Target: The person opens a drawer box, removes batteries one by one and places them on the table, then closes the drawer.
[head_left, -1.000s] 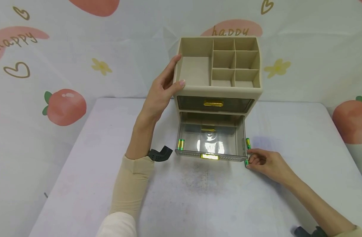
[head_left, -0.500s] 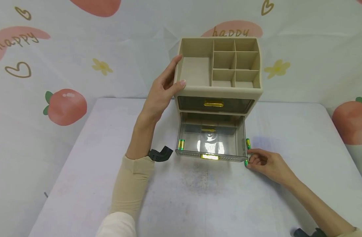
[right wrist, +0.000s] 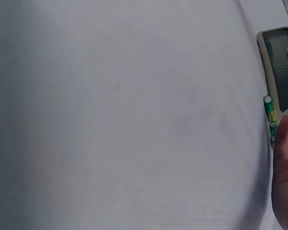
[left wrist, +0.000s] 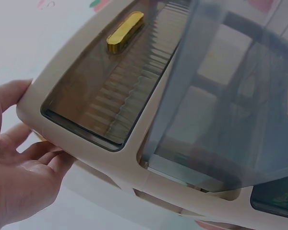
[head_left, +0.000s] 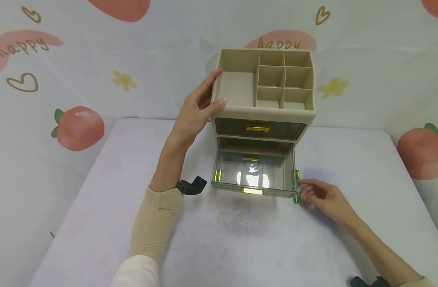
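A beige desktop organizer (head_left: 262,112) stands with a clear drawer (head_left: 276,193) pulled out at its front. My left hand (head_left: 191,115) grips the organizer's left side, thumb at the top front edge; the left wrist view shows the hand (left wrist: 26,177) against its side. One green-and-gold battery (head_left: 218,175) is at the drawer's left front corner. Along the drawer's right side are more batteries (head_left: 295,198), also visible in the right wrist view as green batteries (right wrist: 270,108). My right hand (head_left: 328,200) is just right of them, fingers loosely bent; whether a fingertip touches one is unclear.
Above the pulled-out drawer is a closed drawer with a gold handle (head_left: 258,127). The organizer's top has several compartments (head_left: 270,75). A patterned cloth (head_left: 161,59) hangs behind the white table (head_left: 240,247).
The right thumb and fingers have drawn slightly away from the near battery, showing more of it. The left hand keeps its grip. The head view has shifted slightly.
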`<state>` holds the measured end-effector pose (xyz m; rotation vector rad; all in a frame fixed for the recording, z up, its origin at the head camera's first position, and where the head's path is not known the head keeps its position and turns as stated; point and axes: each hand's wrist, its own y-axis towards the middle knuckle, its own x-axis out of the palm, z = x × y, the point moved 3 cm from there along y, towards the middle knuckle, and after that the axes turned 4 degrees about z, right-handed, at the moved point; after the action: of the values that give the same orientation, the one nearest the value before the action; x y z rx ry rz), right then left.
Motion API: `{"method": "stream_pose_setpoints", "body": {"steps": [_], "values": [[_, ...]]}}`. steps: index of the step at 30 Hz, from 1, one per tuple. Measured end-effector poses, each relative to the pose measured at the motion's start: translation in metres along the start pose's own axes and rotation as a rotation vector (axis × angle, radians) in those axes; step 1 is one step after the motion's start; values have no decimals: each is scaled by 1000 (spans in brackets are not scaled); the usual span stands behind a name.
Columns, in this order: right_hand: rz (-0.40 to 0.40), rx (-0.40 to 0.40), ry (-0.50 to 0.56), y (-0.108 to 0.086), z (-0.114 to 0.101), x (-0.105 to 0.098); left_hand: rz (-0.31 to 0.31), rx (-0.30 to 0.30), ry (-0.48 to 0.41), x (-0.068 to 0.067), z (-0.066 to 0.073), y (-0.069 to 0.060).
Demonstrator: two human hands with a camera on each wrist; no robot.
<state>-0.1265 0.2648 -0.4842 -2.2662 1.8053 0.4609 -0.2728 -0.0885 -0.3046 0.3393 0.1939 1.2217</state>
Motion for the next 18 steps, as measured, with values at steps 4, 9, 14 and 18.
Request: {"method": "stream_pose_setpoints", "body": {"steps": [4, 9, 14, 18], "values": [[36, -2, 38, 2, -9, -6, 3, 6, 1, 1, 0, 0], [67, -55, 55, 7, -28, -11, 12, 8, -4, 2, 0, -1], [67, -90, 112, 11, -45, -13, 11, 4, -14, 3, 1, -1], [56, -140, 154, 14, -55, -14, 6, 6, -21, 5, 3, -1]]}}
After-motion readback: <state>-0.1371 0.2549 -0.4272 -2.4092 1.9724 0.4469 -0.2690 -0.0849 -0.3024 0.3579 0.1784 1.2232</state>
